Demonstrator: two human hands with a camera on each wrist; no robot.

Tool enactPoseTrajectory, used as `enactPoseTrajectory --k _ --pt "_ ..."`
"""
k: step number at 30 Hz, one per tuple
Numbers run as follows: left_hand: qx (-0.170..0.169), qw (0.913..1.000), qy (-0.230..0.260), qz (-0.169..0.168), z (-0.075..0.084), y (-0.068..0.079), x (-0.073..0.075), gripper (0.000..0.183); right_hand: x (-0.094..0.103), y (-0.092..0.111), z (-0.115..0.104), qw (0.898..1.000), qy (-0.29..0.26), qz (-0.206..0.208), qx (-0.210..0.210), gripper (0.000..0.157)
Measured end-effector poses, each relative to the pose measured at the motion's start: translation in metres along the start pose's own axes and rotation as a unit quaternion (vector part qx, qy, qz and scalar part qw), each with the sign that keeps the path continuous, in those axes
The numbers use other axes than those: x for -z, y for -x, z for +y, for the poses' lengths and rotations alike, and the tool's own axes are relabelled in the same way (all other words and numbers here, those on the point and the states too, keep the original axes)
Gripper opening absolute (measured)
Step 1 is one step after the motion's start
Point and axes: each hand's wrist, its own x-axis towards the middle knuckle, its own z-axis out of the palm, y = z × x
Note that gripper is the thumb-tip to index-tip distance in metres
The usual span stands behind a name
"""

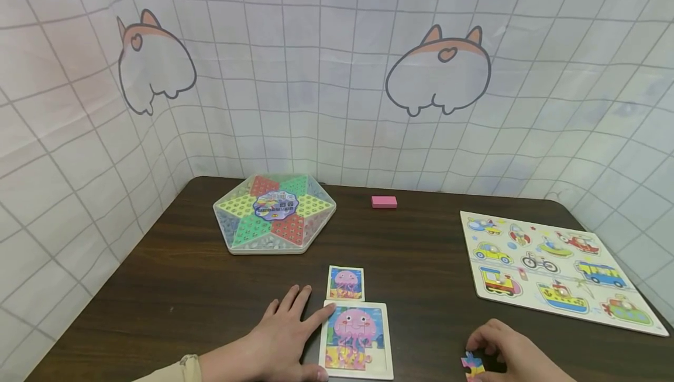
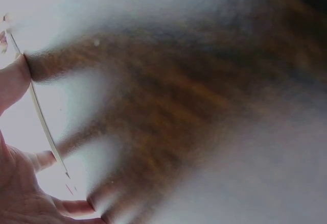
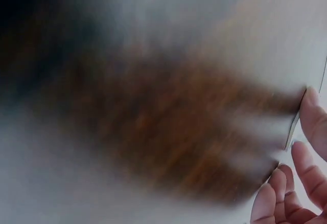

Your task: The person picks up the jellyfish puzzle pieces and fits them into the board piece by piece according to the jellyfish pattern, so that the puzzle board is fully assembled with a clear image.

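Note:
A square jigsaw tray (image 1: 388, 341) with a white rim lies at the front of the table, showing a pink jellyfish (image 1: 354, 324). Its lower right part lacks a piece. My left hand (image 1: 281, 336) rests flat with spread fingers, index finger and thumb touching the tray's left side. The left wrist view shows the tray's thin edge (image 2: 43, 122) beside that hand. To the right, my right hand (image 1: 508, 351) pinches a jigsaw piece (image 1: 474, 365) coloured blue, yellow and pink, low over the table. In the right wrist view the piece (image 3: 292, 132) appears edge-on by thumb and fingertips.
A small jellyfish picture card (image 1: 346, 283) touches the tray's far edge. Behind are a hexagonal Chinese checkers box (image 1: 316, 233) and a pink block (image 1: 384, 202). A vehicle peg puzzle board (image 1: 526, 300) lies at the right. A checked curtain (image 1: 347, 78) surrounds the dark table (image 1: 210, 288).

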Motion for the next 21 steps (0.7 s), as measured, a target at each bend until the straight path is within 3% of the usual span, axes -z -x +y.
enactPoseTrajectory --k 7,12,15,18,21 --pt "0.003 1.0000 -0.001 -0.002 0.000 -0.001 0.000 0.097 -0.003 -0.001 -0.010 0.999 -0.019 0.006 0.027 0.032" --pt "0.004 1.0000 0.001 -0.008 0.000 -0.001 0.000 0.096 -0.004 -0.003 -0.017 0.993 -0.113 -0.009 0.023 0.025" --pt "0.003 1.0000 0.000 -0.009 -0.001 -0.002 0.000 0.096 -0.002 -0.007 -0.016 0.983 -0.176 -0.018 0.040 0.019" --pt "0.001 1.0000 -0.002 -0.007 -0.002 -0.002 -0.002 0.096 0.001 -0.011 -0.018 0.975 -0.222 -0.021 0.015 0.023" --pt "-0.001 1.0000 -0.005 -0.006 -0.003 -0.003 -0.003 0.096 0.001 -0.015 -0.027 0.960 -0.276 -0.018 -0.044 0.031"
